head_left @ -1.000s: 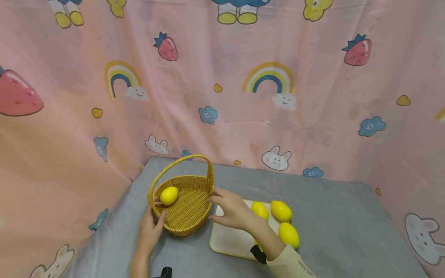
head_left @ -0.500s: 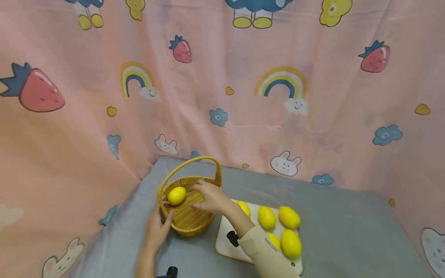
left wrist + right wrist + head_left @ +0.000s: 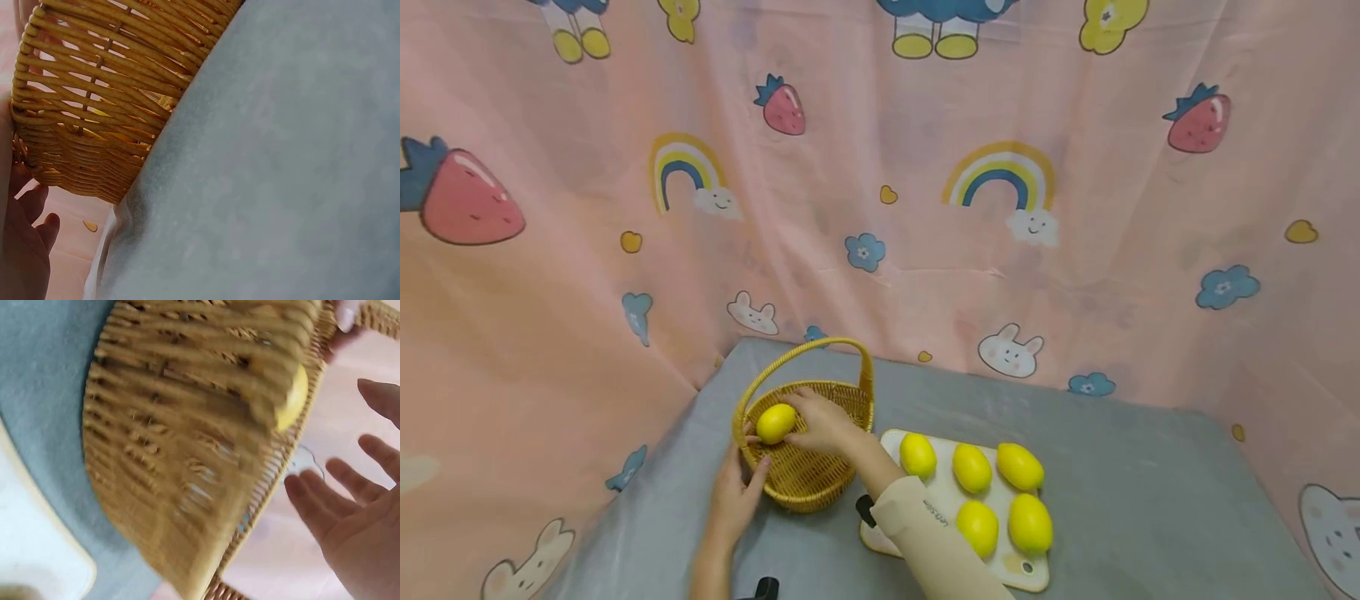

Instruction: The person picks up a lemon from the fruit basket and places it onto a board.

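Note:
A yellow wicker basket [image 3: 808,483] with an arched handle stands on the grey tabletop, a single lemon [image 3: 776,423] inside at its left. My left hand [image 3: 733,496] grips the basket's left rim near the handle's foot; the left wrist view shows some of its fingers [image 3: 34,201] beside the weave. Over the basket's interior, my right hand [image 3: 823,423] reaches to the lemon, thumb and fingers spread at its right side. In the right wrist view those fingers [image 3: 328,500] are extended, with a gap between them and the lemon.
Right of the basket lies a white cutting board [image 3: 943,496] bearing several lemons [image 3: 972,468]; my right sleeve [image 3: 925,533] covers part of it. A pink patterned curtain [image 3: 820,183] encloses the back and sides of the table [image 3: 1135,500].
My right hand has moved left from the basket's right rim, across its interior, to the lemon. The left hand stays at the rim. The head view has shifted slightly.

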Tool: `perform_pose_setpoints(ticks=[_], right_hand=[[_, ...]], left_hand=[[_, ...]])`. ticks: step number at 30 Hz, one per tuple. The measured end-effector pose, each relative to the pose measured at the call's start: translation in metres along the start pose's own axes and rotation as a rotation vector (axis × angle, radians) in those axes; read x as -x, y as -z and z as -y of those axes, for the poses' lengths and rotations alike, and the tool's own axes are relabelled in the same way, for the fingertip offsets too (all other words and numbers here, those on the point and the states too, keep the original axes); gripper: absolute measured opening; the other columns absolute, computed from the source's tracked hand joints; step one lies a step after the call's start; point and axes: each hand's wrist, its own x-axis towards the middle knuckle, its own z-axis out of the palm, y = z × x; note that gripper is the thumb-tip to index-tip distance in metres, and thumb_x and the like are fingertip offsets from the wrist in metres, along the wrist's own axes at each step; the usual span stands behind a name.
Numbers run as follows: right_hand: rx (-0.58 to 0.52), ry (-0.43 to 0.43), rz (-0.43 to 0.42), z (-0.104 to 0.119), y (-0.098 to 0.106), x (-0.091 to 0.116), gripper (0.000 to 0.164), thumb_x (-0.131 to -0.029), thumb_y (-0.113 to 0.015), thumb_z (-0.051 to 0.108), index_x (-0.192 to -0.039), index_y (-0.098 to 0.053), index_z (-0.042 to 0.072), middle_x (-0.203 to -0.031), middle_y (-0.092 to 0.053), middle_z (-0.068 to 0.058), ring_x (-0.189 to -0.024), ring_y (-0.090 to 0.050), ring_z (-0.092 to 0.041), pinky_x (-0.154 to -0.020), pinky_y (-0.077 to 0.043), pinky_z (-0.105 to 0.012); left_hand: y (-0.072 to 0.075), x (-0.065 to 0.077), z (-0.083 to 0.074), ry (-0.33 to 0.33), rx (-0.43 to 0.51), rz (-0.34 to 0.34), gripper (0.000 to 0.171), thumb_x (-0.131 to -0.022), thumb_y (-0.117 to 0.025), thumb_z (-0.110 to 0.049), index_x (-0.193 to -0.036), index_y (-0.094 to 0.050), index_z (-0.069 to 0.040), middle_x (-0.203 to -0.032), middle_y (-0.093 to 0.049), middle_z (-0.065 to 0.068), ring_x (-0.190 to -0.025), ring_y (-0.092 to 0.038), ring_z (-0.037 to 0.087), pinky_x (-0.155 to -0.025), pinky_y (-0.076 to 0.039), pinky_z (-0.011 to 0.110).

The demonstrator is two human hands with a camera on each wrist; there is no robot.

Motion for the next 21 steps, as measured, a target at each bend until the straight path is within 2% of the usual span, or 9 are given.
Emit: perform_pose_setpoints(ticks=[6, 11, 13, 15, 19, 21], right_hand=[[0.273, -0.040, 0.092, 0.012, -0.019, -0.020, 0.072, -0.089, -0.077, 0.027, -0.151, -0.042, 0.020, -0.156, -0.037, -0.006, -0.143, -0.036, -0.028, -0.105, -0.043, -0.045], [0.361, -0.098, 0.200, 0.017, -0.032, -0.028, 0.076, -0.089, -0.076, 0.032, -0.154, -0.038, 0.028, -0.161, -0.030, 0.001, -0.147, -0.028, -0.028, -0.109, -0.039, -0.048], [0.386, -0.108, 0.226, 0.017, -0.037, -0.030, 0.076, -0.088, -0.075, 0.033, -0.154, -0.038, 0.030, -0.161, -0.029, 0.002, -0.147, -0.027, -0.028, -0.108, -0.039, -0.048], [0.420, -0.110, 0.236, 0.018, -0.040, -0.032, 0.075, -0.088, -0.075, 0.035, -0.154, -0.039, 0.032, -0.160, -0.030, 0.004, -0.147, -0.028, -0.027, -0.106, -0.042, -0.047], [0.470, -0.112, 0.218, 0.019, -0.044, -0.034, 0.073, -0.086, -0.076, 0.044, -0.151, -0.044, 0.034, -0.156, -0.033, -0.001, -0.140, -0.037, -0.028, -0.098, -0.048, -0.042], [0.486, -0.116, 0.211, 0.019, -0.046, -0.036, 0.073, -0.084, -0.077, 0.048, -0.149, -0.046, 0.035, -0.152, -0.035, -0.003, -0.133, -0.044, -0.027, -0.093, -0.051, -0.040]], left_hand=[[0.003, -0.002, 0.004, -0.019, -0.010, -0.002, 0.055, -0.096, -0.065, -0.009, -0.145, -0.042, 0.001, -0.126, -0.059, 0.019, -0.126, -0.051, 0.037, -0.100, -0.023, 0.004], [0.004, -0.003, 0.005, 0.006, -0.028, 0.016, 0.054, -0.097, -0.065, -0.011, -0.145, -0.042, -0.001, -0.128, -0.058, 0.017, -0.128, -0.050, 0.036, -0.103, -0.033, 0.026], [0.005, -0.003, 0.004, 0.012, -0.033, 0.014, 0.054, -0.097, -0.065, -0.010, -0.145, -0.042, -0.001, -0.129, -0.058, 0.017, -0.129, -0.050, 0.036, -0.103, -0.033, 0.031], [0.005, -0.003, 0.004, 0.009, -0.031, 0.008, 0.054, -0.096, -0.066, -0.008, -0.144, -0.044, 0.000, -0.129, -0.058, 0.018, -0.129, -0.050, 0.037, -0.104, -0.032, 0.026], [0.004, -0.003, 0.006, -0.016, -0.026, 0.000, 0.050, -0.094, -0.067, -0.005, -0.140, -0.047, 0.001, -0.131, -0.058, 0.020, -0.129, -0.050, 0.039, -0.102, -0.024, 0.007], [0.002, -0.003, 0.008, -0.029, -0.028, 0.000, 0.050, -0.093, -0.068, -0.004, -0.139, -0.047, 0.001, -0.131, -0.058, 0.020, -0.127, -0.051, 0.039, -0.100, -0.022, 0.004]])
